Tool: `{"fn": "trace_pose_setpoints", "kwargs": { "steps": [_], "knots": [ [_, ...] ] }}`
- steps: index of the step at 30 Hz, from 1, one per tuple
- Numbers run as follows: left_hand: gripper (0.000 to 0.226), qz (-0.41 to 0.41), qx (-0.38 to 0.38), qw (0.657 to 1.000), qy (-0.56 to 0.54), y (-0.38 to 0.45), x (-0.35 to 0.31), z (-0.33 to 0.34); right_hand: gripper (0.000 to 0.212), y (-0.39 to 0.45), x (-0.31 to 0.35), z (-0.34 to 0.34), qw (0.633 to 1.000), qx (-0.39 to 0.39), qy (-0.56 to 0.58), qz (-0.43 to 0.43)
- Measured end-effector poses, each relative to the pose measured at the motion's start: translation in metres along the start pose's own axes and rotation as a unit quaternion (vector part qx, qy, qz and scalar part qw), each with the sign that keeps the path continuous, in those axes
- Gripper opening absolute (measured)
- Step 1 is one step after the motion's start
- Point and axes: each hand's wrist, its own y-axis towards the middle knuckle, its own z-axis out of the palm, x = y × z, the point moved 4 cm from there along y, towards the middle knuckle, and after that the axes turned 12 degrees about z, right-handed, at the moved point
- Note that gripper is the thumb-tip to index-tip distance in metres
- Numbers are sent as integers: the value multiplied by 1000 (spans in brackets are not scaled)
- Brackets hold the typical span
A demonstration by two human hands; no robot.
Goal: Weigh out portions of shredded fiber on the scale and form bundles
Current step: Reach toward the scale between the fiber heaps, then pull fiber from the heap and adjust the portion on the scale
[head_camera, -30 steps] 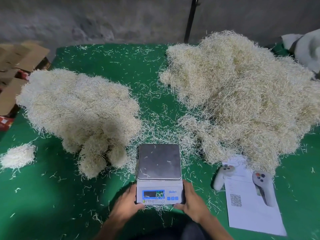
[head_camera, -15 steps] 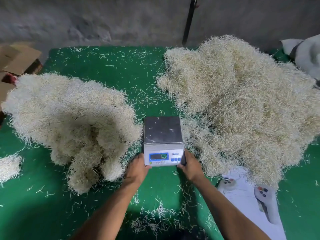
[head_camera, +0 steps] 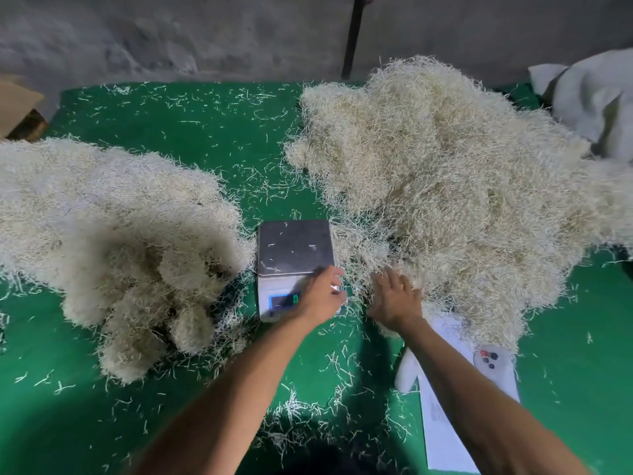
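Note:
A small scale (head_camera: 294, 248) with a bare steel pan and a lit blue display stands mid-table on the green cloth (head_camera: 205, 138). A big loose heap of pale shredded fiber (head_camera: 445, 186) lies to its right. To its left lies a pile of formed fiber bundles (head_camera: 113, 234). My left hand (head_camera: 322, 296) hovers over the scale's front right corner, fingers fairly straight, holding nothing. My right hand (head_camera: 394, 296) lies flat, fingers spread, at the near edge of the loose heap.
Two white controllers (head_camera: 493, 365) lie on a printed paper sheet (head_camera: 442, 426) at the near right. A white sack (head_camera: 596, 97) sits at the far right, cardboard (head_camera: 17, 104) at the far left. Loose strands litter the cloth. A dark pole (head_camera: 352, 36) stands behind.
Both hands pushed the scale away from me, then released it. My left hand shifted right over its front corner and my right hand moved onto the loose heap.

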Motion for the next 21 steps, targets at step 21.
{"fn": "trace_pose_setpoints", "kwargs": {
  "steps": [21],
  "knots": [
    [86, -160, 116, 931, -308, 104, -89, -25, 51, 37, -36, -65, 967, -90, 235, -33]
  ]
}}
